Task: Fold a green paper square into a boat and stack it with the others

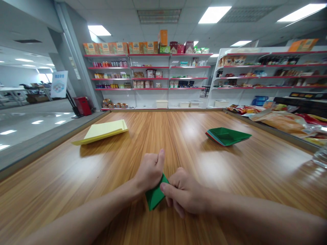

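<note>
A small folded piece of green paper (pixel 155 195) is between my hands, low in the middle of the head view, over the wooden table (pixel 107 177). My left hand (pixel 150 169) is closed at its upper left edge, with the thumb pointing up. My right hand (pixel 184 191) grips its right edge, the thumb on top and the other fingers curled underneath. The folded paper narrows to a point at its lower end. Part of its upper side is hidden by my left hand.
Yellow paper (pixel 106 131) lies at the table's left, and a stack of folded coloured sheets, green on top (pixel 228 136), at the right. Packaged goods (pixel 283 119) lie beyond the right edge. A clear plastic object (pixel 321 157) is at the far right. Shelves (pixel 150 89) stand behind.
</note>
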The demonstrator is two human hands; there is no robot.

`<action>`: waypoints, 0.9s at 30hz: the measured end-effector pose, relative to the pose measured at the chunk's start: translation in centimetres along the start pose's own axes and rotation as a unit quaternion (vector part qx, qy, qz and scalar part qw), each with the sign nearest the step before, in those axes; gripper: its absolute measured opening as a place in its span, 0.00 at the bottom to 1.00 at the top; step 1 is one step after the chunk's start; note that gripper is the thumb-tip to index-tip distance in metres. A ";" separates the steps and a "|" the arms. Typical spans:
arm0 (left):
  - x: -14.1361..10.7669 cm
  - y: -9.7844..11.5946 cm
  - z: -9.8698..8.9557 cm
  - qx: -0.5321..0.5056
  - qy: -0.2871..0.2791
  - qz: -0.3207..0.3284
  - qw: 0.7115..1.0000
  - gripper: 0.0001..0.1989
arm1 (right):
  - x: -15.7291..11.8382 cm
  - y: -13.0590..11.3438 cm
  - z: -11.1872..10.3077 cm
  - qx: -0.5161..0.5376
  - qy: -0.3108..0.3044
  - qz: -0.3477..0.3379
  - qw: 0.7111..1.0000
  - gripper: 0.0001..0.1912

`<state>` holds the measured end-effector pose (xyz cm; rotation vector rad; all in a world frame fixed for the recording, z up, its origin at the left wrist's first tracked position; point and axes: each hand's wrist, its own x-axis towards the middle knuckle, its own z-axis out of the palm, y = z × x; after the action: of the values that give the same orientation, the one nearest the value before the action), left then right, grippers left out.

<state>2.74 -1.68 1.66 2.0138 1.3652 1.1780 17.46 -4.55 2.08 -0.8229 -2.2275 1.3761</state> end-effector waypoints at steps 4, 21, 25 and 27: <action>-1.0 0.8 0.7 -0.139 -0.130 -0.045 0.981 0.27 | -0.7 -1.0 -0.1 -0.012 -0.069 -0.134 0.988 0.24; -1.0 1.6 0.1 -0.050 -0.061 0.019 0.997 0.27 | -0.5 -0.2 -0.5 -0.035 -0.100 -0.121 0.987 0.27; 0.2 0.6 -0.3 -0.108 0.012 -0.052 0.993 0.30 | 0.1 1.1 -1.0 0.026 0.005 -0.034 0.999 0.30; 0.8 -0.2 -0.5 -0.125 0.037 -0.091 0.987 0.30 | 0.5 2.0 -1.4 0.064 0.070 -0.010 0.995 0.30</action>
<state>2.35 -0.90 2.08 1.6522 1.3311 1.2809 18.52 -2.59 0.89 -0.8245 -2.0131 1.3913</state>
